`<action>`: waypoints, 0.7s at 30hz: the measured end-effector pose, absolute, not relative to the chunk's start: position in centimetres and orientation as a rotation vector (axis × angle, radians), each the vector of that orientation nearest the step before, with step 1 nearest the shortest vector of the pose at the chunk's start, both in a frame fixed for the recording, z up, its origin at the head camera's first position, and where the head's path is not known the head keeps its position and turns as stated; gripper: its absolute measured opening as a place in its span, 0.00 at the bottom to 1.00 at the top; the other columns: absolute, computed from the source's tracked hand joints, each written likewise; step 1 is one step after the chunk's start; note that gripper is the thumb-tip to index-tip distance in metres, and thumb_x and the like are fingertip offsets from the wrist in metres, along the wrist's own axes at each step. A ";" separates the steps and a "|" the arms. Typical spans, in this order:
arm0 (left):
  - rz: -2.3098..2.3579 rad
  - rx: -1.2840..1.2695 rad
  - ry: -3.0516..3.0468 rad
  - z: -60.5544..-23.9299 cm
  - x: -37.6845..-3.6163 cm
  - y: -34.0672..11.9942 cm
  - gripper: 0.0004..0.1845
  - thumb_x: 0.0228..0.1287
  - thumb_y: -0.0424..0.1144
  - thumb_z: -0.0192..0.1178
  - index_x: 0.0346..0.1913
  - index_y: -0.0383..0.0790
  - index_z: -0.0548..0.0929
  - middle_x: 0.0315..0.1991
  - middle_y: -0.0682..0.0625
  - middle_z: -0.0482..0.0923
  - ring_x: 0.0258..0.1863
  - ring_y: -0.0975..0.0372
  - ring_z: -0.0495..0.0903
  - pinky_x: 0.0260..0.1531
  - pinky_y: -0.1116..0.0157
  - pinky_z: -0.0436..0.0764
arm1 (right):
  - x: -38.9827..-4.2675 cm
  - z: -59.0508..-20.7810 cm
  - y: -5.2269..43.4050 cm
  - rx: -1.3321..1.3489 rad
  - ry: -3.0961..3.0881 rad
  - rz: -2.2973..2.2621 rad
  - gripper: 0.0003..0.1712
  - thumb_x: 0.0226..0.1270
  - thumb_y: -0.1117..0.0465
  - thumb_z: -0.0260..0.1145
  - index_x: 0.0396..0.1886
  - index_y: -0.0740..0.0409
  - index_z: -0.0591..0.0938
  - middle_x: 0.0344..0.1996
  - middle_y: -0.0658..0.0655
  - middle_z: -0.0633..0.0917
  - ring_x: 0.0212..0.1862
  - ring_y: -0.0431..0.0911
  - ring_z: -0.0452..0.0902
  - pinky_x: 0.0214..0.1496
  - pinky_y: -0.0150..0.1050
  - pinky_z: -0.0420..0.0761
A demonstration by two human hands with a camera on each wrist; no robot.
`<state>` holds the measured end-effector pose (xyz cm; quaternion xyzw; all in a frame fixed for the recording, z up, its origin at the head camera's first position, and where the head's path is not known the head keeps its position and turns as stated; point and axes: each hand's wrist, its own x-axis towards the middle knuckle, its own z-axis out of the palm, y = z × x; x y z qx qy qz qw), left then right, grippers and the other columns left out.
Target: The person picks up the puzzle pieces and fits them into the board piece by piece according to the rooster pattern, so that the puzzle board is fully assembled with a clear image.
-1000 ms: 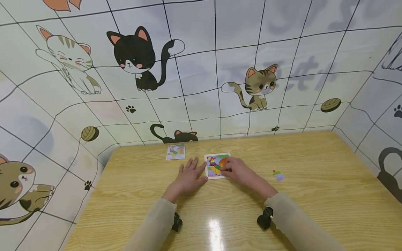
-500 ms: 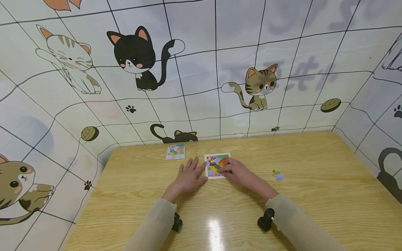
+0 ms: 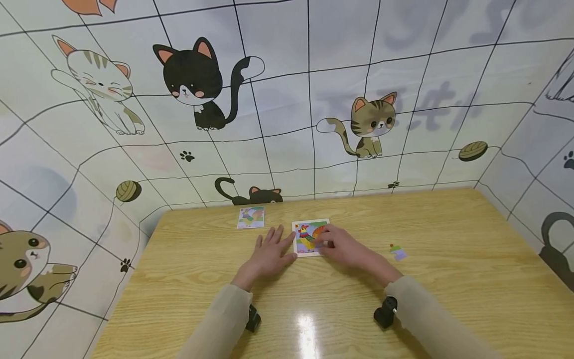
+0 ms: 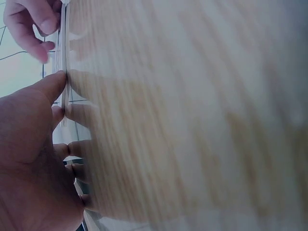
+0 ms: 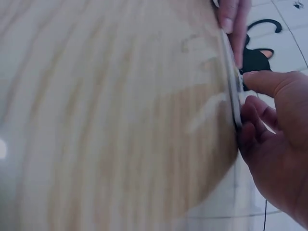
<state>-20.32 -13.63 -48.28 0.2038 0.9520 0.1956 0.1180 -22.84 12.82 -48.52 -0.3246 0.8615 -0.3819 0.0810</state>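
A square jigsaw puzzle (image 3: 307, 243) with a white border and a colourful rooster picture lies on the table. My left hand (image 3: 269, 254) rests flat with its fingers spread, its thumb and forefinger at the puzzle's left edge. Over the puzzle's right side my right hand (image 3: 342, 245) bends its fingers loosely, with the fingertips at the picture. No piece shows between them in the left wrist view, where the right hand (image 4: 33, 24) is at top left. Part of the puzzle's right side is hidden under that hand. One loose puzzle piece (image 3: 397, 252), green and lilac, lies farther right.
A small picture card (image 3: 251, 218) with a paler rooster lies at the back left of the wooden table (image 3: 202, 274). Behind the table stands a wall covering (image 3: 287, 114) printed with cats. Light glares off the front of the table.
My right fingertips moved slightly left over the puzzle, then back to the right and a little up. The left hand, the puzzle, the card and the loose piece stay in place.
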 end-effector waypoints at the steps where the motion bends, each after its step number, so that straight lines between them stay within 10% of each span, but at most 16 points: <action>1: 0.578 0.595 2.786 -48.2 -20.3 -13.6 0.34 0.79 0.52 0.51 0.81 0.45 0.61 0.82 0.36 0.43 0.80 0.40 0.40 0.72 0.34 0.40 | -22.9 -48.4 13.1 -0.945 2.561 -1.169 0.14 0.72 0.67 0.67 0.55 0.60 0.87 0.49 0.57 0.79 0.41 0.45 0.74 0.42 0.38 0.78; 21: 0.562 0.588 2.791 -47.9 -20.1 -13.6 0.34 0.80 0.55 0.50 0.81 0.47 0.60 0.82 0.36 0.43 0.80 0.41 0.39 0.73 0.34 0.40 | -21.3 -47.9 26.7 -0.585 2.743 -1.205 0.22 0.69 0.64 0.72 0.61 0.64 0.83 0.52 0.62 0.84 0.40 0.42 0.76 0.32 0.36 0.80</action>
